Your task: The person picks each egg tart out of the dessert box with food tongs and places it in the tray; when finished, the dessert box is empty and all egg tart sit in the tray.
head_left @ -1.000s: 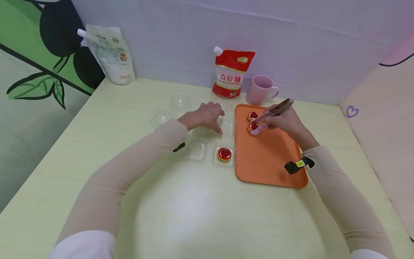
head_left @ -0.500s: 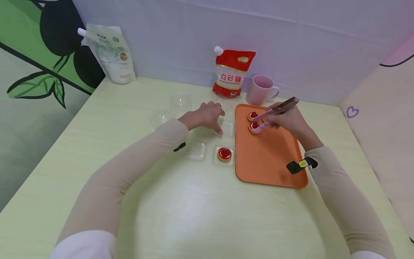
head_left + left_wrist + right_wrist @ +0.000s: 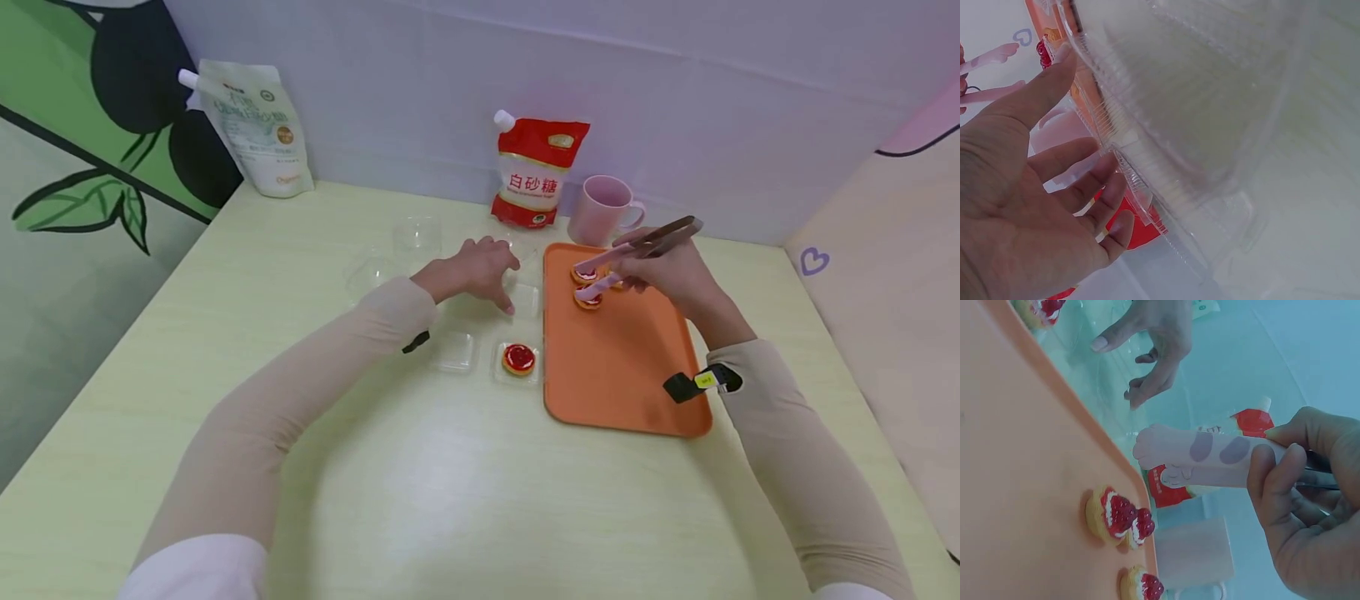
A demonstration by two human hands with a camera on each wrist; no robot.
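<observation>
My right hand (image 3: 663, 262) grips metal-handled tongs (image 3: 1210, 450) with pink paw-shaped tips. In the head view those tips stand apart, overlapping two small fruit tarts, a rear tart (image 3: 584, 276) and a front tart (image 3: 588, 301), on the orange tray (image 3: 622, 383). A further tart (image 3: 1141, 584) is beside them on the tray. From the right wrist, the tips show raised off the tarts. My left hand (image 3: 483, 271), thumb and fingers spread, reaches over a clear plastic container (image 3: 527, 300) left of the tray; its fingertips are right at the plastic edge in the left wrist view.
Another clear container (image 3: 501, 374) holds a red-topped tart (image 3: 518, 359). Nearby are an open clear container (image 3: 454, 352) and clear lids (image 3: 417, 237). Behind stand a red sugar pouch (image 3: 536, 171), a pink mug (image 3: 602, 212) and a pale pouch (image 3: 258, 133).
My right hand has shifted slightly right and back with the tongs, whose tips have lifted and show more of the tarts. The left hand has stayed in place.
</observation>
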